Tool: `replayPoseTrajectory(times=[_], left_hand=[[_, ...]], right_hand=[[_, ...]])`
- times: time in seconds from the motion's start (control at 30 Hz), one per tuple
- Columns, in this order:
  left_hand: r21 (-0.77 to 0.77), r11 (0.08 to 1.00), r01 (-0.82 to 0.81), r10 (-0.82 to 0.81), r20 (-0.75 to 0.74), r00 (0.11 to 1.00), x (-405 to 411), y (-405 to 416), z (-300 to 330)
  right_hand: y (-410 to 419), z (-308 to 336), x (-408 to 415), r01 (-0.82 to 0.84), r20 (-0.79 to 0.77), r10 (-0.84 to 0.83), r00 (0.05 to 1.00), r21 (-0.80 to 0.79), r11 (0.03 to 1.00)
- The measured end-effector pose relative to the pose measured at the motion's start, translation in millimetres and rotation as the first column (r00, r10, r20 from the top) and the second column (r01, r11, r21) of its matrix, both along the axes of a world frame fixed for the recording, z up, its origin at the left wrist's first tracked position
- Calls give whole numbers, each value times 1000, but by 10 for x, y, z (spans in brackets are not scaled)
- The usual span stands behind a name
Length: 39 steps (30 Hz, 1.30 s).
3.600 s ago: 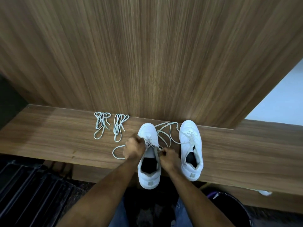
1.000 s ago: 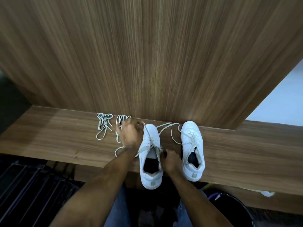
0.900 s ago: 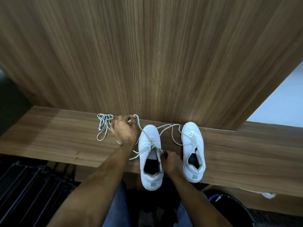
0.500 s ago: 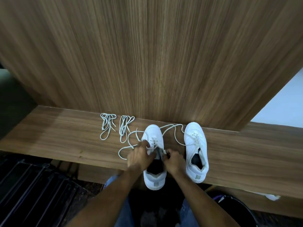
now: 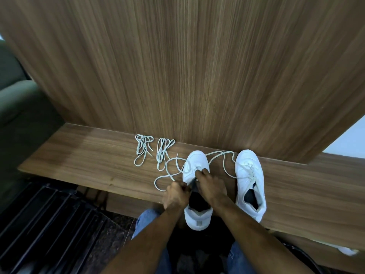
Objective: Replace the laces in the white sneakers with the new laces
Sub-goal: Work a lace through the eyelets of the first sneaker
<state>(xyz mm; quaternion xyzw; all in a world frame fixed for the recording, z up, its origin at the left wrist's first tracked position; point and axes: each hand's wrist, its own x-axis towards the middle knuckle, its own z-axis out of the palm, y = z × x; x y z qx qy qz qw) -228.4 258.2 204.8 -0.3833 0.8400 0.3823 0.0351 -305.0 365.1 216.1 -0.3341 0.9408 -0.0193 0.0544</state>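
Sneaker [image 5: 195, 165] unlacing, tabletop [image 5: 88, 161].
Left hand [image 5: 175, 195] and right hand [image 5: 210, 183] pinch its lace [image 5: 167, 176]; spare laces [image 5: 154, 149] at 10 o'clock.

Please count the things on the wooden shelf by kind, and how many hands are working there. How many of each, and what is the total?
White sneakers: 2, the left sneaker and the right sneaker.
Bundled laces: 2, one bundle and a second bundle.
Loose laces trailing from the sneakers: 2, and.
Hands: 2, left hand and right hand.
Total: 8.
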Motion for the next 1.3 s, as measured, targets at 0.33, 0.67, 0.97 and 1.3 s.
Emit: replayPoseTrajectory(times=[0.33,0.67,0.97,1.3], left_hand=[[-52,999,15,-13,50,999,-17,12,-10],[-85,996,26,-18,85,996,-23,28,-11],[-114,993,20,-7,111,994,-32,34,-31],[-107,994,23,-11,115,993,-24,43,-22]], right_hand=[[68,11,-178,575,507,-347,789,-409,709],[15,33,-83,-29,59,31,998,-32,999],[230,130,-229,568,329,-467,821,-559,604],[17,78,-5,-55,-89,52,995,-39,998]])
